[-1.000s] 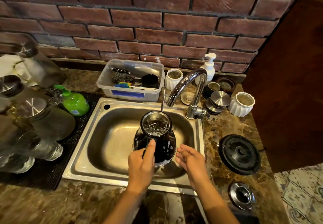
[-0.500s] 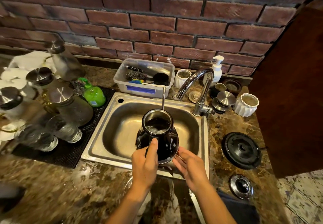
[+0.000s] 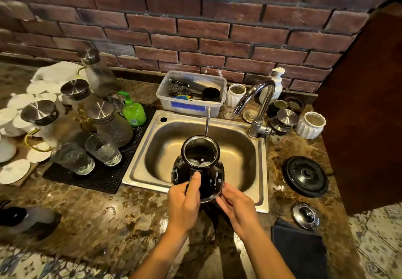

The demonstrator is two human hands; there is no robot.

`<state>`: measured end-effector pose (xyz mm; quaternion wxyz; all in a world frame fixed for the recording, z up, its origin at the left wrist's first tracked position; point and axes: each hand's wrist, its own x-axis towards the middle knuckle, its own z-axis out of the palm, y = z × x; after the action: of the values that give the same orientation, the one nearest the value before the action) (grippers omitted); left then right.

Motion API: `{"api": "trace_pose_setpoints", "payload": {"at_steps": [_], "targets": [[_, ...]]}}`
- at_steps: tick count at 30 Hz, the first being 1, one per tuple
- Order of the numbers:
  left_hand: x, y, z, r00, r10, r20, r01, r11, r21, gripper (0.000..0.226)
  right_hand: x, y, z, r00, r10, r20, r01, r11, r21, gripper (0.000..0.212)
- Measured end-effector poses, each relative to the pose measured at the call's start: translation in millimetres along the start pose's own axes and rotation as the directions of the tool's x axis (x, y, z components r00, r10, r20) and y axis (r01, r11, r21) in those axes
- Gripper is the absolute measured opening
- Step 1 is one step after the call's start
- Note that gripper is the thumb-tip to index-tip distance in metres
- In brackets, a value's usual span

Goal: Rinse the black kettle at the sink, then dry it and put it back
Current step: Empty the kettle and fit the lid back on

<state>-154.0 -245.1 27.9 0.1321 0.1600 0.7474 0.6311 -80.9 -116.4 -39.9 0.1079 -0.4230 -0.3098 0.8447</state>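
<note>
Black kettle (image 3: 199,170) held over the near edge of the steel sink (image 3: 152,148), at about 6 o'clock of the basin, lid off, mouth open toward the camera, a little water and foam inside. White suds streaked down the shiny body. Thin spout (image 3: 207,122) pointing away toward 12 o'clock, tip close to the clear plastic tub (image 3: 191,107). Left hand (image 3: 183,204) wrapped tight around the handle, thumb laid up along it toward the rim. Right hand (image 3: 236,204) cupped against the lower right side and base of the kettle, fingers partly curled, touching the wet surface; hard to tell whether gripping or only steadying. Curved tap (image 3: 257,104) at 2 o'clock of the sink, no water visibly running. Round black kettle base (image 3: 306,176) on the marble counter at 3 o'clock, well apart from the kettle. Shiny metal lid (image 3: 305,215) near it at 4 o'clock, just beside a dark cloth (image 3: 298,250). Green soap bottle (image 3: 133,113) at 10 o'clock, on the edge of a black mat (image 3: 104,181) carrying glass jugs and tumblers. White pump bottle (image 3: 276,83) behind the tap, against the brick wall.
</note>
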Motion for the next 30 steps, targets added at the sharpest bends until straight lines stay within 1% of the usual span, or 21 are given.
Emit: {"api": "trace_pose_setpoints", "payload": {"at_steps": [6,10,17,22,30], "targets": [[-13.1,-9.2,-16.0,0.999,0.032,0.015,-0.032,0.999,0.016,0.073,-14.4,21.1,4.9,0.998,-0.019,-0.059,0.020,1.000,0.016,0.031],[-24.4,-17.8,-24.0,0.998,0.036,0.052,-0.037,0.999,0.023,0.072,-21.8,37.2,3.0,0.993,-0.007,-0.114,0.008,1.000,0.008,0.030],[-46.1,-33.7,-35.6,0.998,0.019,0.066,-0.021,0.999,0.029,0.073,-31.9,62.2,0.7,0.979,0.014,-0.203,-0.024,0.999,-0.045,0.030],[-59.6,-46.3,-42.3,0.996,0.017,0.089,-0.018,1.000,0.011,0.060,-38.7,80.2,-2.9,0.967,0.037,-0.252,-0.048,0.998,-0.038,0.029],[-81.0,-68.7,-46.0,0.992,-0.044,0.115,0.041,0.999,0.026,0.056,-43.2,104.7,-15.9,0.953,0.059,-0.298,-0.080,0.995,-0.058,0.033]]}}
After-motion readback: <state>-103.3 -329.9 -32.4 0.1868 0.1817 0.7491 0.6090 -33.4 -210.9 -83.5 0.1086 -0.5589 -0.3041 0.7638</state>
